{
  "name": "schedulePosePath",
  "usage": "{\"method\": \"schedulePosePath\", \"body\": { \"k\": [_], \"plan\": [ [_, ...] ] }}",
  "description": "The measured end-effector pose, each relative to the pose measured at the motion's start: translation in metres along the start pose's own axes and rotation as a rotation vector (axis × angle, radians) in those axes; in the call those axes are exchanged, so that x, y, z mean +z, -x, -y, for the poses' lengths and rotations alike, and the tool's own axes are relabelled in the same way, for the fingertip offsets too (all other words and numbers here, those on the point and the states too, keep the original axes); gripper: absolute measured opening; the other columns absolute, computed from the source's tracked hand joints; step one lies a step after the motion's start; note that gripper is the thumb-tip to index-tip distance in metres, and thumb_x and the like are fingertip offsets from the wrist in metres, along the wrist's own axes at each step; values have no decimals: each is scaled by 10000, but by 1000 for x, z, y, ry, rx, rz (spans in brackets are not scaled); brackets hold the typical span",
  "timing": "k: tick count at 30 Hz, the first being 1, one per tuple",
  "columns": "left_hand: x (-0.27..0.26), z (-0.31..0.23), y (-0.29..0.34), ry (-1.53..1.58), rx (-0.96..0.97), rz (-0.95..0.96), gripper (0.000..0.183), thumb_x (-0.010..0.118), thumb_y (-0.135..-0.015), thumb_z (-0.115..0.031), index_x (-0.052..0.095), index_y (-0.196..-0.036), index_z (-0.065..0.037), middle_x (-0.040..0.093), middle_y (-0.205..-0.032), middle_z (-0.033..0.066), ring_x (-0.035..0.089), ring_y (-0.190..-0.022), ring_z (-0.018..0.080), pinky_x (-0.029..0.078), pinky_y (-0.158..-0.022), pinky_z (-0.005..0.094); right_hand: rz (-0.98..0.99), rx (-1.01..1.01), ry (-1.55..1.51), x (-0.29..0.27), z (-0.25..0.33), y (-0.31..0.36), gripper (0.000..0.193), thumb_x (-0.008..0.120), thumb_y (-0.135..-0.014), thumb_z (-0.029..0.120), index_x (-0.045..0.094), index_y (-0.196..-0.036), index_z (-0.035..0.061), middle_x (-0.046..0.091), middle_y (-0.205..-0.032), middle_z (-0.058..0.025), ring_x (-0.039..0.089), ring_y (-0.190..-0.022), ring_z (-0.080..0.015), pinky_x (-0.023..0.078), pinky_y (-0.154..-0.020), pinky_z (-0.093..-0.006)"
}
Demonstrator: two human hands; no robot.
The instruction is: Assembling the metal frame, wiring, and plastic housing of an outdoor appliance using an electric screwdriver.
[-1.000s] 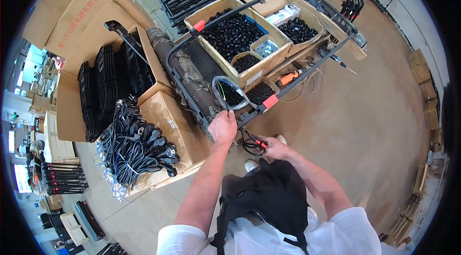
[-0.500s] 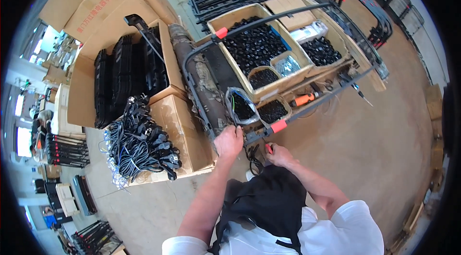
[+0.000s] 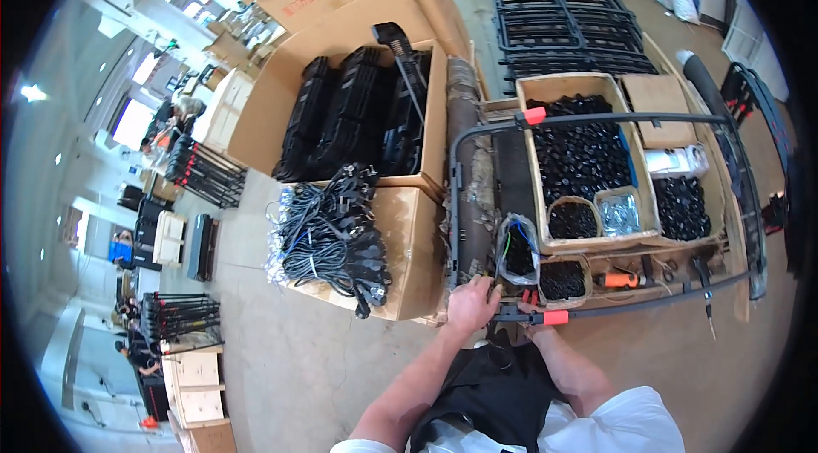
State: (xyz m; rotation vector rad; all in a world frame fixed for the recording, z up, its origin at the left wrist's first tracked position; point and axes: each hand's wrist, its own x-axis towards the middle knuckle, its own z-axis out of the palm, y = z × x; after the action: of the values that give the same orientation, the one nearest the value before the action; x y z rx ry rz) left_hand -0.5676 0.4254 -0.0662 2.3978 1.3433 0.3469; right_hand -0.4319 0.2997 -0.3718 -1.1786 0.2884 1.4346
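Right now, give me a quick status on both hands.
Left hand gripping black frame tube corner. Right hand mostly hidden beneath the tube by an orange clamp. Bag of cables close ahead.

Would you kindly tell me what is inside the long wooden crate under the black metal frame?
The long wooden crate holds heaped small black parts; whatever lies beneath them is covered.

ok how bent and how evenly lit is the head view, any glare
Head view: strong fisheye, the black frame bows and cardboard boxes curve near the dark round rim; bright window glare washes out the far left; the middle is evenly lit and sharp, both hands clear, soft shadows only.
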Motion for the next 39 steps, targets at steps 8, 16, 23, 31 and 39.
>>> {"method": "schedulePosePath", "body": {
  "k": [8, 16, 23, 31, 39],
  "plan": [
    [-122, 49, -95, 79, 126, -499, 286, 736, -936, -174, 684, -1192, -58, 687, -1075, 173, 662, -1014, 382, 537, -898, 480, 161, 205, 347, -31, 45, 77, 137, 731, -973, 266, 699, -1021, 141, 721, -918, -39, 705, -808, -209, 592, -686, -395],
    [-256, 256, -262, -445, -306, -697, 565, 734, -910, -298, 573, -1375, -20, 598, -1420, 179, 567, -1328, 358, 475, -1088, 489, -297, 2, 278, -88, 115, 196, 94, 630, -997, 127, 644, -989, 34, 669, -843, -80, 660, -726, -202, 526, -603, -361],
    [-246, 281, -305, -664, -245, -351, 425, 727, -944, -435, 650, -1121, -56, 688, -1149, 140, 653, -1133, 323, 537, -967, 467, -437, -289, 541, -91, 128, 285, 329, 705, -1004, 470, 751, -1053, 148, 745, -913, -82, 647, -719, -274, 540, -746, -393],
    [-339, 237, -235, 315, -165, -876, 379, 615, -1064, -361, 692, -1105, 8, 736, -978, 172, 698, -883, 304, 538, -786, 418, -413, -877, 638, 90, 216, 329, 106, 639, -1016, 86, 671, -1042, -12, 656, -841, -41, 615, -762, -88, 487, -642, -266],
    [-202, 60, -63, 974, -117, -547, 516, 585, -1026, -221, 481, -1452, 50, 557, -1405, 200, 511, -1342, 286, 370, -1165, 409, 227, -983, 991, 307, 254, 280, 412, 585, -1073, 230, 610, -1369, -55, 731, -1160, -144, 679, -1012, -164, 532, -936, -310]
  ]
}}
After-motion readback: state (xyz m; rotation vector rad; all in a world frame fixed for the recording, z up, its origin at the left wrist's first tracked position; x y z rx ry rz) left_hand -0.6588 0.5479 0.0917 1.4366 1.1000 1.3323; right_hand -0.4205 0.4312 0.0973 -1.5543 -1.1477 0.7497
